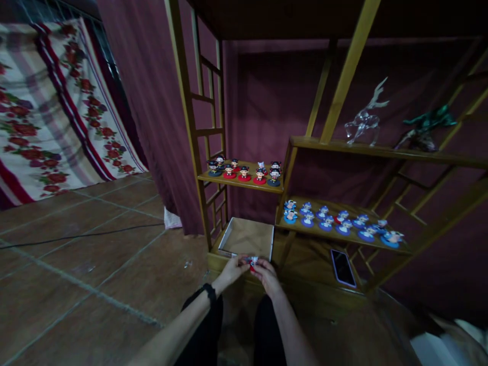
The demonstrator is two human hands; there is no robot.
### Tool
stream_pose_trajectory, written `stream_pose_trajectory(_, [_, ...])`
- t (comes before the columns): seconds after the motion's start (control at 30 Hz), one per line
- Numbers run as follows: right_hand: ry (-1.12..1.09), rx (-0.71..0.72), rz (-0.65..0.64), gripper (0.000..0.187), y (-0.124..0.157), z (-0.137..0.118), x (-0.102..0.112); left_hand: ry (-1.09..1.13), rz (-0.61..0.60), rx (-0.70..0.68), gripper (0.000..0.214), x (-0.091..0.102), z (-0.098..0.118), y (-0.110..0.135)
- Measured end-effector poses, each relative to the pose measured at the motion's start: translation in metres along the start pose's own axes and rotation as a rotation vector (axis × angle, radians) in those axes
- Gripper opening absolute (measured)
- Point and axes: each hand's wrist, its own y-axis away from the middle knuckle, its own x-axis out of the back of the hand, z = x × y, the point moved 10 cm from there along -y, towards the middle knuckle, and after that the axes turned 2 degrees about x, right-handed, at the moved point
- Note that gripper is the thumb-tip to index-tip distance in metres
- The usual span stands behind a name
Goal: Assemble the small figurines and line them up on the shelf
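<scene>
My left hand (233, 269) and my right hand (267, 274) meet low in front of a wooden shelf unit (244, 184), fingers pinched together on a small figurine (253, 261) with a red base. It is too small and dim to make out more. Just beyond the hands an open cardboard box (247, 238) rests on the bottom shelf. Several red-based figurines (244, 173) stand on the left shelf. Several blue-based figurines (335, 222) stand on the lower right shelf.
A phone (343, 268) lies flat on the bottom board to the right. A clear glass deer (365, 119) and a dark green ornament (427, 124) stand on the upper right shelf. A maroon curtain (152, 101) hangs at left, beside a floral cloth (57, 107). A cable (76, 236) crosses the tiled floor.
</scene>
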Motion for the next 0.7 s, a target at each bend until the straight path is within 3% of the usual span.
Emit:
stream_pose_trajectory(0.1, [0.016,-0.011,-0.034,0.031,-0.001,0.005,-0.008,-0.064,-0.052,-0.019,0.035,-0.008,0.000,0.001])
stream_pose_trajectory(0.27, [0.058,-0.030,-0.061,0.033,-0.006,0.013,-0.014,-0.414,-0.055,-0.144,0.016,-0.006,0.009,0.003])
stream_pose_trajectory(0.5, [0.118,-0.060,-0.031,0.036,-0.016,0.025,-0.010,-0.722,-0.025,-0.248,0.020,-0.008,0.025,0.010])
stream_pose_trajectory(0.7, [0.169,-0.034,-0.012,0.036,-0.023,0.029,-0.012,-1.001,-0.097,-0.235,0.027,-0.012,0.027,0.021])
